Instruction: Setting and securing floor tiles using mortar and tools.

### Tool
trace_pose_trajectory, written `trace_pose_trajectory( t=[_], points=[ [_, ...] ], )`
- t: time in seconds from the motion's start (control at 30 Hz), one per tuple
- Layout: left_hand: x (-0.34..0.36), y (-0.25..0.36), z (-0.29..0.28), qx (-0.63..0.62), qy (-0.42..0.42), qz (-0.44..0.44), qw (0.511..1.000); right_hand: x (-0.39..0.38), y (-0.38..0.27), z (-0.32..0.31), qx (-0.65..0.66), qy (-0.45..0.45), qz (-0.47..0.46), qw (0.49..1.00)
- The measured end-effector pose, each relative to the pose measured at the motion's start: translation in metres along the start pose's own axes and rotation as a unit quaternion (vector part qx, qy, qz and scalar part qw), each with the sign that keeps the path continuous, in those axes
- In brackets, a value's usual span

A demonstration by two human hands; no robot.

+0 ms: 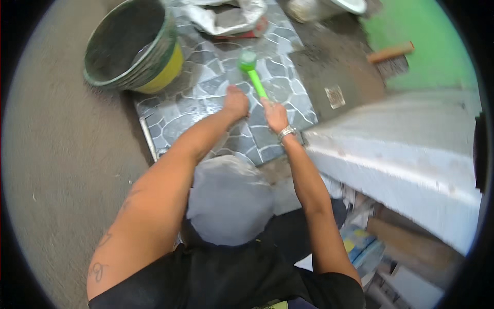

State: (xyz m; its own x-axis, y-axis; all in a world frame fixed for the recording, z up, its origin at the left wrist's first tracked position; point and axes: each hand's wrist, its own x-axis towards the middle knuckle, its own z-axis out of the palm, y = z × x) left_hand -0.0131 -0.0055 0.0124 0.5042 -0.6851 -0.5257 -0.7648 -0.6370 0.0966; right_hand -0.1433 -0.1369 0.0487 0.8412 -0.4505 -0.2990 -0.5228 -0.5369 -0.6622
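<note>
My right hand [276,116], with a metal-banded watch on the wrist, grips the bright green handle of a mallet [255,82]. The mallet's green head with a pale, clear-looking end points away from me over the floor tiles [206,110], which are grey with a pale stone pattern. Just left of it, my left hand [236,102] is closed and low over the tiles. A sliver of teal shows at its right side; what the fingers hold is hidden.
A dark green bucket [164,72] with a yellow patch stands far left. At the back is an open white sack [226,28] of grey powder. A wooden-handled tool [390,53] lies right, near a pale wall or step [391,154]. A grey rounded shape [231,201] lies between my arms.
</note>
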Motion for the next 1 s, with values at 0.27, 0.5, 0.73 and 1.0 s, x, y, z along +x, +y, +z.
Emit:
trace_pose_trajectory(
  t=[0.27,0.5,0.73,1.0],
  points=[
    [0.002,-0.002,0.009,0.031,0.058,-0.006,0.998,-0.180,-0.003,-0.110,-0.014,-0.023,-0.121,0.992],
    [0.004,-0.016,0.004,0.057,0.035,0.047,0.997,-0.289,0.042,-0.225,-0.427,-0.287,0.007,0.857],
    [0.008,-0.034,0.010,0.078,-0.006,0.056,0.995,-0.406,0.181,-0.281,-0.332,-0.255,0.256,0.871],
    [-0.051,-0.073,-0.068,-0.283,0.167,0.108,0.938,-0.485,0.331,-0.136,-0.112,0.114,0.156,0.975]
  ],
)
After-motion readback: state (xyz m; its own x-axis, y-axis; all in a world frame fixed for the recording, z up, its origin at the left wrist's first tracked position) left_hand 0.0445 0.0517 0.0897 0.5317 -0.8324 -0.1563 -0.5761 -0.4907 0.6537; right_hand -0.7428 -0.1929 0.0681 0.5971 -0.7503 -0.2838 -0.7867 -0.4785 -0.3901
